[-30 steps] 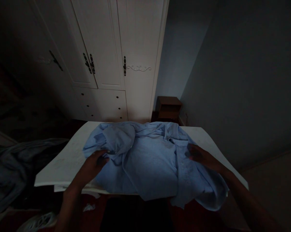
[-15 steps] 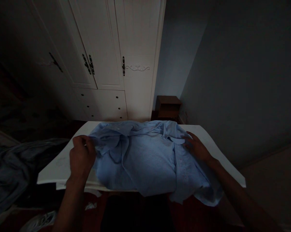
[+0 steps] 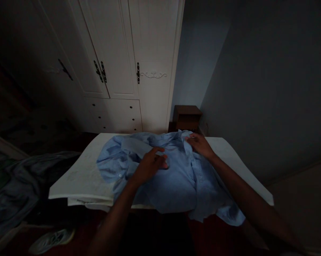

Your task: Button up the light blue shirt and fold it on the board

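white table [image 3: 80, 177] bears blue shirt [image 3: 173, 185]; left hand [image 3: 150, 165] flat on it, grip wide; right hand [image 3: 200, 144] holds far edge

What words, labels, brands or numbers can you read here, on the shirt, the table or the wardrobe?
None can be read.
Light blue shirt: no tag or print shows.
White wardrobe: only a scroll ornament, no letters.
White table: faint smudges, no writing.
The room is dim, so small marks could be missed.

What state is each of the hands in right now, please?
Left hand: open, fingers flat on the blue shirt.
Right hand: closed, pinching the blue shirt's far edge, though the light is dim.
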`<state>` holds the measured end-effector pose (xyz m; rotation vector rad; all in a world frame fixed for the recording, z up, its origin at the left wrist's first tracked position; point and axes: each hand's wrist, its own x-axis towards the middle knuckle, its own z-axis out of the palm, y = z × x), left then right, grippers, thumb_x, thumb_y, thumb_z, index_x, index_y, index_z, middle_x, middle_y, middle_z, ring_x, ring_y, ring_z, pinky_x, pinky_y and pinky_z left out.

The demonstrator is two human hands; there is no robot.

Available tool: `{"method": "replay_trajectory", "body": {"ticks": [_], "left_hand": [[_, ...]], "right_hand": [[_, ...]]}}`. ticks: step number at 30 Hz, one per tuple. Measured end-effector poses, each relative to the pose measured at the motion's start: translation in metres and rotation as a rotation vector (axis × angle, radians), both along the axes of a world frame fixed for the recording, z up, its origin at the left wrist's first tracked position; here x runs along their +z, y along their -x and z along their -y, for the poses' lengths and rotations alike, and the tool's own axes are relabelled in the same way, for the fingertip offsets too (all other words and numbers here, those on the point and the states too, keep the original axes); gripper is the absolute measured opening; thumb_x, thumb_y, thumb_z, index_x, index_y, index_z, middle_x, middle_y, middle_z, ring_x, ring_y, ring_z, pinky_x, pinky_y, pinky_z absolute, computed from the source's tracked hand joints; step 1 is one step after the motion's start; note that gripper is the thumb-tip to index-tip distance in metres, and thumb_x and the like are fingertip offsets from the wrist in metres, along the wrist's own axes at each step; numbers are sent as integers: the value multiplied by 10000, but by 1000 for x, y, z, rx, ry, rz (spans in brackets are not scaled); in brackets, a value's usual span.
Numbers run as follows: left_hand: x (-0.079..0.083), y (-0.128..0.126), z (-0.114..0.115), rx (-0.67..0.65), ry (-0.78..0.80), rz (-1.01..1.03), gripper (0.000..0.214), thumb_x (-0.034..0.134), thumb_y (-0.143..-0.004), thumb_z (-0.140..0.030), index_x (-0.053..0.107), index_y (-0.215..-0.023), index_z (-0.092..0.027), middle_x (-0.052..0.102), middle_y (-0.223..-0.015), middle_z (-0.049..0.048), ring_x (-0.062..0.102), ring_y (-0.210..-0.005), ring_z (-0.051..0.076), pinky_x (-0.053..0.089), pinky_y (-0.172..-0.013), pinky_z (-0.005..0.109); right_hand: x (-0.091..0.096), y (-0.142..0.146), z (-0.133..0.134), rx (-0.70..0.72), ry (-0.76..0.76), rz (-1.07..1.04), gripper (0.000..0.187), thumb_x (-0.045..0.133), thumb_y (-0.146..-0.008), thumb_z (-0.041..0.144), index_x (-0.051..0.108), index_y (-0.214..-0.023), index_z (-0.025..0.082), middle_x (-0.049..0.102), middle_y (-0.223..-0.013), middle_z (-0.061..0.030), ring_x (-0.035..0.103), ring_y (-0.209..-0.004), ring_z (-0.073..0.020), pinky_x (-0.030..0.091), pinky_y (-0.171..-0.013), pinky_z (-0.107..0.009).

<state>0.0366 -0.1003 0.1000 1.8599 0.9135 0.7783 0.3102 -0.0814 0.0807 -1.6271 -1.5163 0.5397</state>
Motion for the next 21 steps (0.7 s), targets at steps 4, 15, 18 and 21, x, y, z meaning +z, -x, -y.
{"method": "replay_trajectory", "body": {"ticks": [4, 15, 18, 21], "left_hand": [[-23, 26, 5, 141, -20, 54, 459, 524, -894, -458, 492, -1266, -190, 724, -970, 79, 688, -942, 211, 528, -833, 348], [-96, 131, 43, 372, -322, -318, 670, 589, -843, -409, 361, -1447, -228, 295, -1561, 141, 311, -1432, 311, 332, -1144, 521], [-99, 131, 43, 563, -193, -221, 852, 642, -802, -504, 244, -1503, -231, 246, -1578, 164, 285, -1443, 323, 376, -1113, 517], [-95, 135, 37, 594, 27, -122, 837, 625, -788, -562, 309, -1476, -205, 510, -1404, 169, 536, -1264, 295, 510, -975, 445]], "right_hand": [[-3, 8, 4, 252, 137, -135, 433, 675, -740, 496, 601, -1042, 196, 702, -855, -51, 669, -743, -201, 531, -640, -316], [0, 54, 39, 539, 7, 33, 365, 590, -872, 353, 582, -1205, 205, 700, -1030, -67, 673, -927, -192, 542, -838, -362], [-1, 76, 29, 576, -81, 250, 432, 549, -850, 170, 560, -1279, 226, 673, -1156, -68, 649, -1007, -190, 495, -957, -397], [-11, 86, 0, 513, -95, 391, 531, 499, -807, 64, 539, -1320, 195, 624, -1268, -89, 606, -1116, -203, 443, -1034, -402]]}}
